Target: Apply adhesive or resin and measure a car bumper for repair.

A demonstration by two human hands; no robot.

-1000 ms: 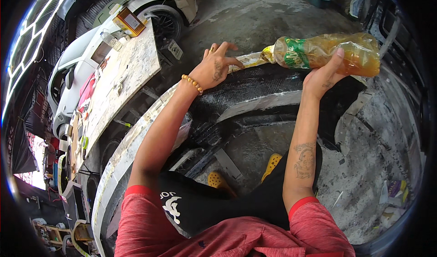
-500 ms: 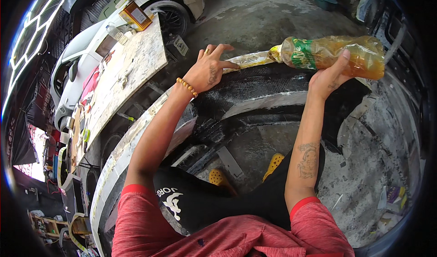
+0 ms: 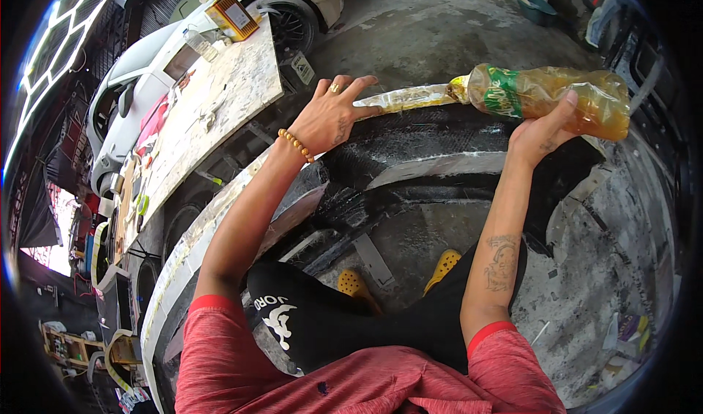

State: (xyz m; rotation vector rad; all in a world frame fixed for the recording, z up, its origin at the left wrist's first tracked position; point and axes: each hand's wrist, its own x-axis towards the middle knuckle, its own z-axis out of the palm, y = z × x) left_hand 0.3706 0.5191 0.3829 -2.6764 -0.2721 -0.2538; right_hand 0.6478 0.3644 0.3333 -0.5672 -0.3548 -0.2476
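Observation:
My right hand grips a crumpled plastic bottle of amber liquid with a green label, held sideways. Its yellowish neck points left, over a long curved dark moulded panel. A pale, yellow-streaked strip runs along the top edge. My left hand rests on or just over this strip, left of the bottle neck, fingers apart and one fingertip down at the strip, holding nothing I can see.
A board table at left carries a yellow can, a clear bottle and scattered items. A white car stands behind it. A teal basin is at the back right, and my feet in yellow clogs are below.
My right hand and the bottle have moved right and slightly down in the picture. My left hand appears a little lower and further left along the strip. The background has shifted slightly right.

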